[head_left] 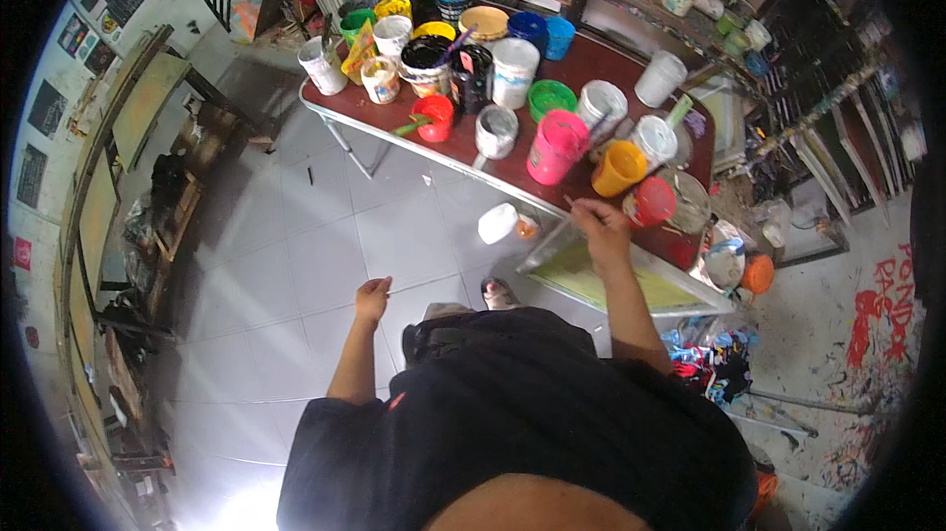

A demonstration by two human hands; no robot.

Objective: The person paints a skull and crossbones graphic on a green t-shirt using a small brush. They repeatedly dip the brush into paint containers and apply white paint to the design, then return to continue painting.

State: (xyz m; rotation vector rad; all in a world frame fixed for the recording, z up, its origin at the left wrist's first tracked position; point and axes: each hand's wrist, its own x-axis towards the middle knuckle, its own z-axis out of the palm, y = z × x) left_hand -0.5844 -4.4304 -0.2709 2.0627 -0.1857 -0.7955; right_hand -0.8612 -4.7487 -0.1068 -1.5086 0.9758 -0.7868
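My right hand [601, 229] reaches forward to the near edge of a dark red table [591, 68], fingers closed on a thin paintbrush handle [572, 202]. It hovers over a framed yellow-green canvas [611, 280] that leans against the table's front edge. Just beyond the hand stand an orange-yellow cup [618, 167], a red tub [650, 202] and a pink tub [556, 146]. My left hand [372, 298] hangs at my side above the floor, fingers pinched on a small thin stick whose kind I cannot tell.
Many paint pots in white, green, blue, black and yellow crowd the table. A white jug [498, 223] lies on the grey tiled floor [296, 265] under the table edge. Shelves with canvases line the right; wooden frames stack at the left wall. Paint splatters cover the floor at right.
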